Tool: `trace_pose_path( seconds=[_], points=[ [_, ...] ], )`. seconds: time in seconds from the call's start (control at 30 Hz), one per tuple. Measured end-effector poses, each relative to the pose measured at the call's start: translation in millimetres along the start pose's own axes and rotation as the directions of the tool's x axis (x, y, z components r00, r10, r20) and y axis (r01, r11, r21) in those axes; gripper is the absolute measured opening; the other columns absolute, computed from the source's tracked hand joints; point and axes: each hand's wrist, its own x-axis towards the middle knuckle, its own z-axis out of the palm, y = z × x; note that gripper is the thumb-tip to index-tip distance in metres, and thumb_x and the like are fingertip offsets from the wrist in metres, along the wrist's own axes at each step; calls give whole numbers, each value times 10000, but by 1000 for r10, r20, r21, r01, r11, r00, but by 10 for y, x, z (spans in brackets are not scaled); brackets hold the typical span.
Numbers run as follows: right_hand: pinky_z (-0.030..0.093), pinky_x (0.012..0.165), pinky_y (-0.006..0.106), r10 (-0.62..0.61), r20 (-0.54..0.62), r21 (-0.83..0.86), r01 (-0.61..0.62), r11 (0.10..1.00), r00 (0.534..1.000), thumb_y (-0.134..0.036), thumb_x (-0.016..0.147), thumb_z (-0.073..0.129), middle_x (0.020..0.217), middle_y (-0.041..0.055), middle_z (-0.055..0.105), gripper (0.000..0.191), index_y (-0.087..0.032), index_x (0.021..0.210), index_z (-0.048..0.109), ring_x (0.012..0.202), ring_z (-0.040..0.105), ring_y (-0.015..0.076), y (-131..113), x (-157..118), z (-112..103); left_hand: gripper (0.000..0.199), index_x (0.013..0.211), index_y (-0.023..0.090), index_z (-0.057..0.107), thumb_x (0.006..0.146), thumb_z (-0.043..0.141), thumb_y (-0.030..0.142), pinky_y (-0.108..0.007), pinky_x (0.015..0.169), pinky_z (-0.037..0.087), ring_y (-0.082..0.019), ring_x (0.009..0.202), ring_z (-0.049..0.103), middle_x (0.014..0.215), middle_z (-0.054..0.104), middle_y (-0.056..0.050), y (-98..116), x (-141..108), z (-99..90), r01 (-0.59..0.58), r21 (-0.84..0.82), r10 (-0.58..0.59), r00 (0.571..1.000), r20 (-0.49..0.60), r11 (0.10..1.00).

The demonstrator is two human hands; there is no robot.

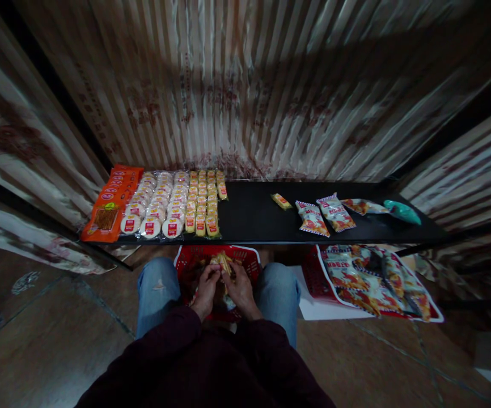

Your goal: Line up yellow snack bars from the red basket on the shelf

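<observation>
Your left hand (207, 289) and right hand (240, 289) both grasp a bunch of yellow snack bars (222, 262) over the red basket (249, 259), below the black shelf (249, 218).

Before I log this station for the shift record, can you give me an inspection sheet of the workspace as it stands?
Surface: low black shelf, snacks in neat rows at its left end, a few loose packets to the right.
Job's things: small yellow snack packets held over a red basket between the knees.
Clutter: orange packs, round white packs, yellow packet rows, one lone yellow packet, red-white bags, a teal item; a second red basket full of bags.
Hands: left hand and right hand both grip the yellow packets.
Cables: nothing seen.
Surroundings: corrugated metal walls, tiled floor.
</observation>
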Motion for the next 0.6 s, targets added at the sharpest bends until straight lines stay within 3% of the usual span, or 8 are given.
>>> trace_pose_path(
  seconds=[0.13, 0.27, 0.6],
  points=[
    [491, 943, 412, -42, -21, 37, 43, 998, 999, -349, 846, 481, 1132, 148, 662, 386, -146, 1131, 643, 1059, 621, 260, -14, 73, -22, 205, 831, 185, 645, 684, 650, 328, -352, 958, 416, -193, 973, 605, 950, 673, -51, 48, 60, 32, -104, 87, 102, 995, 17, 991],
    [485, 954, 404, 2, -22, 73, 0, 997, 1000, -353, 866, 460, 1159, 128, 670, 403, -152, 1179, 613, 1066, 630, 251, -55, 158, -63, 165, 876, 196, 641, 728, 594, 252, -339, 923, 445, -176, 952, 613, 984, 676, -48, 130, 126, 93, -117, 144, 113, 993, 39, 983],
    [492, 924, 366, 55, -20, 103, -53, 993, 998, -300, 861, 465, 1153, 110, 676, 396, -168, 1214, 586, 1008, 654, 227, -159, 416, -135, 268, 971, 203, 643, 753, 508, 124, -321, 900, 461, -161, 928, 607, 996, 671, -48, 419, 239, 255, -242, 341, 222, 970, 97, 908]
  ],
)
